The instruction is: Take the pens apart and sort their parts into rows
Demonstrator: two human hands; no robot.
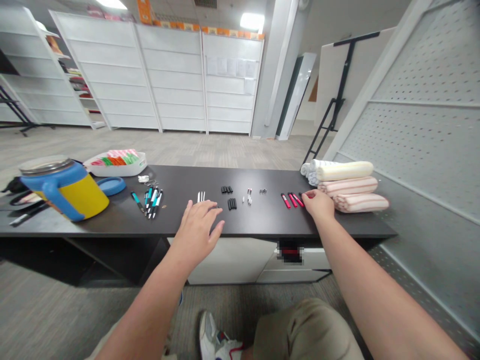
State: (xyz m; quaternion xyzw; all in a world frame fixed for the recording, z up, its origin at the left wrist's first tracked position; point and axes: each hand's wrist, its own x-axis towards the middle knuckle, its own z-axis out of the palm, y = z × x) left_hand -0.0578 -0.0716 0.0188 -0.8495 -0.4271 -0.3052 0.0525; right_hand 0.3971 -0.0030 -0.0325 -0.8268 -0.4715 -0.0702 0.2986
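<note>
My left hand (200,225) is over the front of the dark tabletop, palm down with fingers spread. Its fingertips are by several thin white pen refills (201,196), whose lower ends it covers. My right hand (318,202) rests at the right, thumb and fingers closed around the end of a red pen barrel (299,200), mostly hidden by them. Two more red pen barrels (288,200) lie just left of it. Between my hands sit black pen grips (232,204), short black parts (227,190), small white pieces (249,200) and tiny metallic pieces (263,191).
Assembled teal, black and white pens (153,200) lie left. Beyond them stand a blue-yellow mug (84,192), a blue lid (111,186) and a white tray (140,167) of colourful packets. Rolled towels (348,187) are stacked right, before a perforated panel (423,125).
</note>
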